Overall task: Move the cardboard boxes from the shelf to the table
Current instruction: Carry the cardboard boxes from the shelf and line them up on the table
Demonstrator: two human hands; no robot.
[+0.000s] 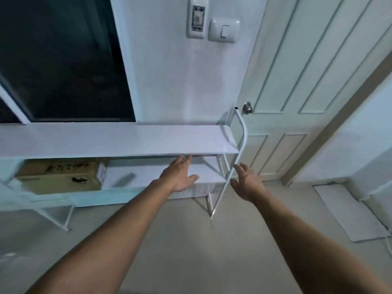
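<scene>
Cardboard box (59, 177) on lower shelf (161, 174), left hand (180, 177) and right hand (247, 182) spread, each grip apparently empty

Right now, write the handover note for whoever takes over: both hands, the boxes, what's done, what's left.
Left hand: open, empty, reaching toward the right end of the lower shelf.
Right hand: open, empty, beside the rack's right frame.
One cardboard box lies on the lower shelf, far left, untouched. Top shelf is bare.
Table is out of view, so boxes already moved can't be confirmed.
Left: take this box and carry it to the table.
</scene>
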